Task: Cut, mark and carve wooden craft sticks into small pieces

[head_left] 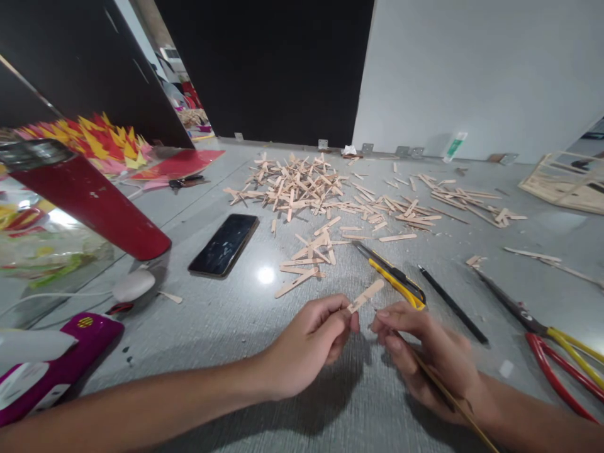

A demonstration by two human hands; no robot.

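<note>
My left hand [323, 333] pinches a short wooden craft stick [367, 296] between thumb and fingers, its rounded end pointing up and right. Close by on the right, my right hand [427, 355] is closed around a thin brown stick [455, 402] that runs back under the palm toward the bottom edge. Its front tip is too small to make out. Just beyond the hands lies a yellow and black utility knife [394, 275] with its blade pointing away. More cut craft sticks [306, 261] lie in front of the left hand.
A heap of craft sticks [297, 182] spreads across the back. On the left are a phone [224, 245], a red bottle [94, 204] and a purple device [70, 358]. To the right lie a black pencil [453, 303], scissors [535, 324] and a wooden frame [566, 185].
</note>
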